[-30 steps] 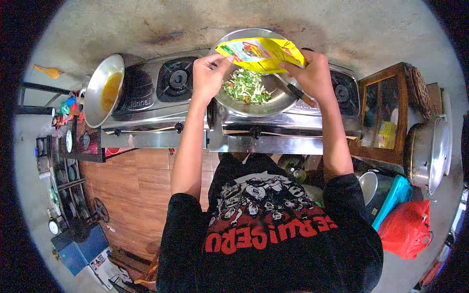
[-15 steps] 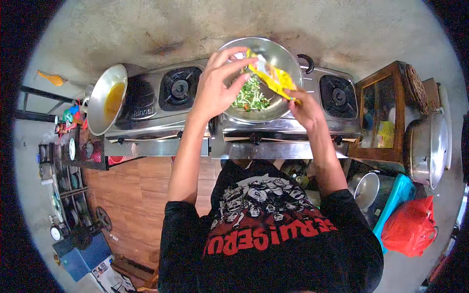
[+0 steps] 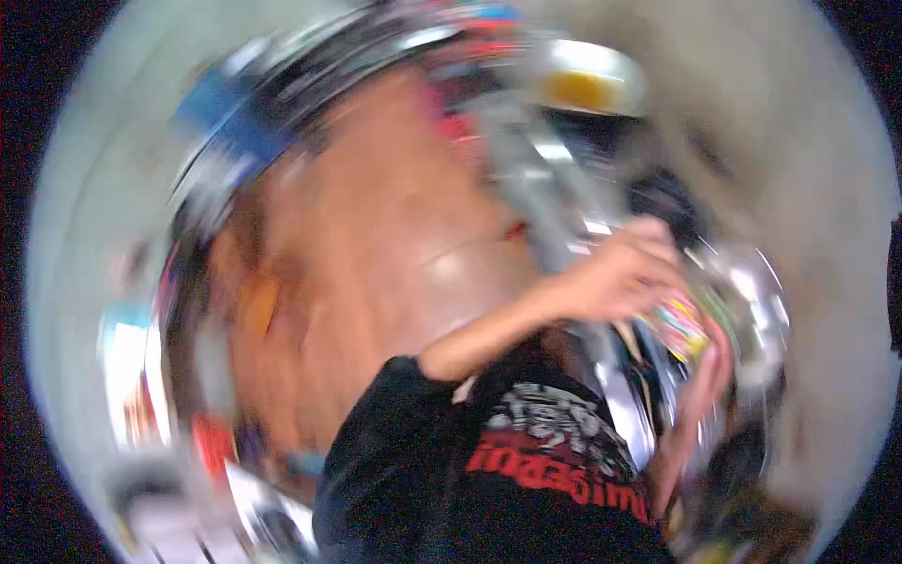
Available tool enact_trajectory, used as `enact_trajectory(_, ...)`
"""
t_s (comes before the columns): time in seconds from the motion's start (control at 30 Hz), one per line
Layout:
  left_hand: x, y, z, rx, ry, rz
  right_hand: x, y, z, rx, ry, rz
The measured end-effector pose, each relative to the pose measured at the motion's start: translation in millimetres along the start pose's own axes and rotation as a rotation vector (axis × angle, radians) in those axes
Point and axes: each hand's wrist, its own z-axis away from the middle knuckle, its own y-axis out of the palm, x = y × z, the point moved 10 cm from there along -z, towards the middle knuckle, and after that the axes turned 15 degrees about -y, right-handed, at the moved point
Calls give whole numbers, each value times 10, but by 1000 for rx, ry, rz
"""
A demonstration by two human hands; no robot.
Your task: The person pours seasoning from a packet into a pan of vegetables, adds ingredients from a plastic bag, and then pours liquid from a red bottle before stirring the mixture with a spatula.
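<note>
The view is heavily smeared by motion. A small yellow packet (image 3: pixel 680 329) with red and pale print shows between my two hands. My left hand (image 3: pixel 628 274) has its fingers curled at the packet's upper end. Along the packet's lower right side, my right hand (image 3: pixel 712 368) is closed on it, its fingers blurred. Beyond the hands is the shiny metal wok (image 3: pixel 763 287) on the stove; a little green shows inside it, partly hidden by my right hand.
A pale pan with yellow-brown liquid (image 3: pixel 615 70) is tilted at the far end of the stove (image 3: pixel 540 179). Brown wooden floor (image 3: pixel 376 207) lies to the left. A blurred blue object (image 3: pixel 230 117) and shelves line the far side.
The view has swung sharply left, so the stove and wok now appear on the right. The hands and packet are away from the middle of the wok, near its front side.
</note>
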Motion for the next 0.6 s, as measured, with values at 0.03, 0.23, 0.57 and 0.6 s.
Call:
enact_trajectory(0.03, -21, -161, 235, -72, -66, -25, 174, 313, -37, 148, -57, -103)
enact_trajectory(0.23, -404, -1071, 1726, -512, -390, -389, -51, 1906, 392, 552, -1, -449)
enact_trajectory(0.57, -931, -1573, 2943, -930, -677, -542, 951, 2955, 1067, 750, -132, -742)
enact_trajectory(0.6, -934, -1572, 2954, -927, -693, -546, 960, 2955, 1078, 745, -126, -735)
